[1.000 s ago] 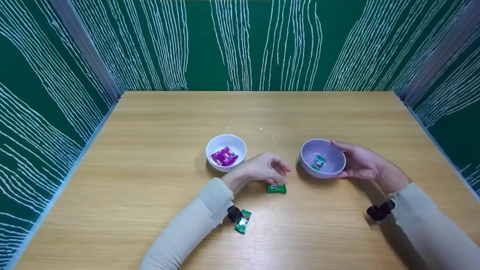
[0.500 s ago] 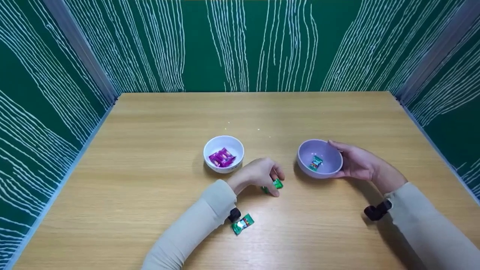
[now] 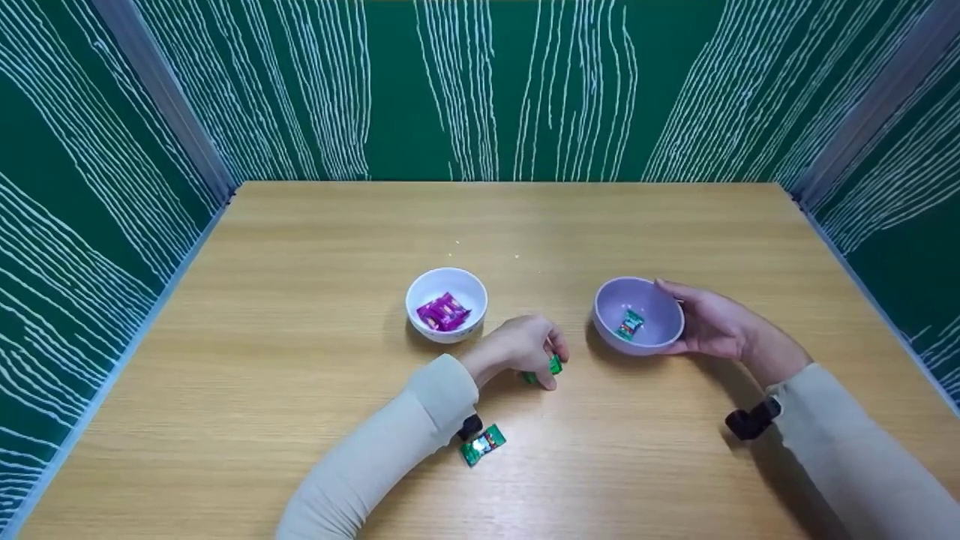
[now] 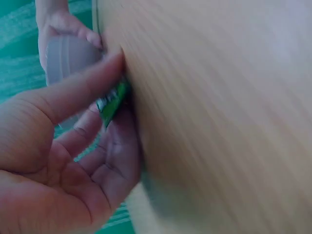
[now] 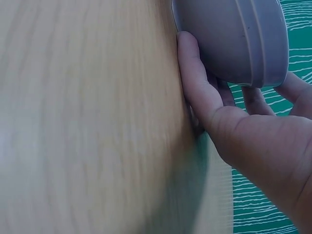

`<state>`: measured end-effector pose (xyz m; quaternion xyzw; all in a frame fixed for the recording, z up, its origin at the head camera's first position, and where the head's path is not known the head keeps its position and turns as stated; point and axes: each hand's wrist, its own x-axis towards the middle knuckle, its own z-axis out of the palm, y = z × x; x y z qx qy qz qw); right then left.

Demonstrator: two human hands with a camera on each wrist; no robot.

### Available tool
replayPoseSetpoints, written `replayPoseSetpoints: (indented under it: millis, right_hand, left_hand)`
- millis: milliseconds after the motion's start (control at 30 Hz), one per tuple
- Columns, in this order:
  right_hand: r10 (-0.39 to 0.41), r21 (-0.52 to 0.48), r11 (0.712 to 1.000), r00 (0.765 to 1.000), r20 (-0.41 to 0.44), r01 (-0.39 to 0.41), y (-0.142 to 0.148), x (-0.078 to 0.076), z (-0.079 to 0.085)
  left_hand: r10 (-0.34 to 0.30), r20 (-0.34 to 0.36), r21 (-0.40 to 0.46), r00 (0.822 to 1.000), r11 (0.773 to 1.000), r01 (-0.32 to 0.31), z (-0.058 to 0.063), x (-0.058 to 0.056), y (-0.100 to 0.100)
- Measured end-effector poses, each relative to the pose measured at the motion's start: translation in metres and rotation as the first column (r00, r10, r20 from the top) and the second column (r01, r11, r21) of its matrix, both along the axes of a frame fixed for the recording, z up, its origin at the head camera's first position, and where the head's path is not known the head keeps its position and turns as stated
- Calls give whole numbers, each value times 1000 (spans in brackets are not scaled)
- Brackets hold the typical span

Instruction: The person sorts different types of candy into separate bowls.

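My left hand is low over the table, its thumb and fingers pinching a green-wrapped candy. In the left wrist view the candy shows between thumb and fingers, close to the tabletop. To the right, my right hand grips a purple bowl by its right side, with a finger at the rim and others low on the wall. One green candy lies inside that bowl. In the right wrist view the bowl's outer wall touches the fingers.
A white bowl with purple-wrapped candies stands left of my left hand. Another green candy lies on the wooden table beside the left wrist camera. Green walls with white lines enclose the table.
My left hand has come down onto the green candy and taken it between thumb and fingers. The loose candy by the left wrist has turned. The right hand keeps holding the bowl.
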<state>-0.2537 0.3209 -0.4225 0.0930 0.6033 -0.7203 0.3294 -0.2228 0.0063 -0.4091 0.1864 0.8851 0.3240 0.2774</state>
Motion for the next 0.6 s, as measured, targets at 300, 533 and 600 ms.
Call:
replayPoseSetpoints:
  millis: [300, 533, 600]
  right_hand:
    - [-12, 22, 1000, 1000, 3, 12, 1, 0, -1]
    - [-5, 13, 1000, 1000, -4, 5, 1, 1, -1]
    - [-5, 9, 1000, 1000, -4, 5, 1, 1, -1]
  left_hand:
    - [5, -39, -41, 999, 999, -6, -2, 2, 3]
    - [-23, 2, -37, 1000, 999, 23, -2, -2, 0]
    - [-38, 6, -32, 999, 999, 38, -2, -3, 0]
